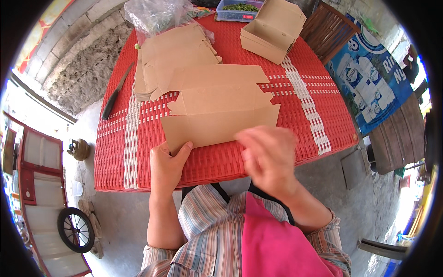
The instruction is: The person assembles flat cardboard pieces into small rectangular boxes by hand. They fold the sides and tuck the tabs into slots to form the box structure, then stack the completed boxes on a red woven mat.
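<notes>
So the flat cardboard box blank was lying unfolded on the red woven worktop, right at the edge closest to the person. The left hand had the blank's near left corner, thumb on top of the cardboard and the rest of the hand curled below the worktop edge, so it was pinching that corner. The right hand was at the blank's near right edge, but it was motion-blurred; fingers looked loosely spread over the cardboard, and I couldn't tell if it was actually gripping anything.

Everything else, taken from the blank: a stack of more flat blanks sat just beyond it, partly overlapped by it. Further back and to the right stood a folded-up cardboard box with its lid open. Behind that was a clear plastic container with something green in it, and a clear plastic bag at the far left behind the stack. A black-handled knife lay to the left of the blank, near the worktop's left edge.
</notes>
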{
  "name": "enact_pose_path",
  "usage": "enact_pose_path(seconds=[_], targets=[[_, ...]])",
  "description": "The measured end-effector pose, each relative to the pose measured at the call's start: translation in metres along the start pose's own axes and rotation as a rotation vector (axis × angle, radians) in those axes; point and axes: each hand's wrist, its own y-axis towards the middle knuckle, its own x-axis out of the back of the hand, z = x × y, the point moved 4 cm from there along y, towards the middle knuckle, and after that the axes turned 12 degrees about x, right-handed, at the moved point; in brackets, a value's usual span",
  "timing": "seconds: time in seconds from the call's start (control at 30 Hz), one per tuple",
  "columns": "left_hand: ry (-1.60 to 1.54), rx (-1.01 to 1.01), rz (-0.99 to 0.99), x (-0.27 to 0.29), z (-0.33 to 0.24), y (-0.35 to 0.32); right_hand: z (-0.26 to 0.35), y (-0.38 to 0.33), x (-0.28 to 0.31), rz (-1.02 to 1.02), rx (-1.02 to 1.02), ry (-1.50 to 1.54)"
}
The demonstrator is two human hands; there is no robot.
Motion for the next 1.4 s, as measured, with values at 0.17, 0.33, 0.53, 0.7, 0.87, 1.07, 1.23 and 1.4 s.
enact_pose_path(seconds=[0.17,0.33,0.53,0.7,0.87,1.07,1.23,1.4], targets=[[0.062,0.036,-0.007,0.001,0.001,0.0,0.011,0.013,-0.041,0.31,-0.027,-0.014],[0.193,-0.084,-0.263,0.002,0.003,-0.002,0.007,0.008,-0.054,0.407,-0.052,0.025],[0.693,-0.572,-0.302,-0.025,-0.007,-0.043,0.009,0.009,-0.052,0.425,-0.005,0.037],[0.731,-0.569,-0.132,-0.03,-0.006,-0.051,0.011,0.009,-0.051,0.418,0.034,0.062],[0.766,-0.599,-0.088,-0.028,-0.004,-0.046,0.019,0.005,-0.057,0.385,0.062,0.011],[0.799,-0.575,-0.105,-0.019,-0.004,-0.047,0.003,0.004,-0.042,0.296,0.028,0.0],[0.789,-0.573,-0.175,-0.006,0.007,-0.047,-0.019,-0.01,-0.019,0.299,-0.069,-0.047],[0.713,-0.557,-0.217,-0.001,0.006,-0.052,-0.034,-0.02,-0.003,0.25,-0.136,-0.064]])
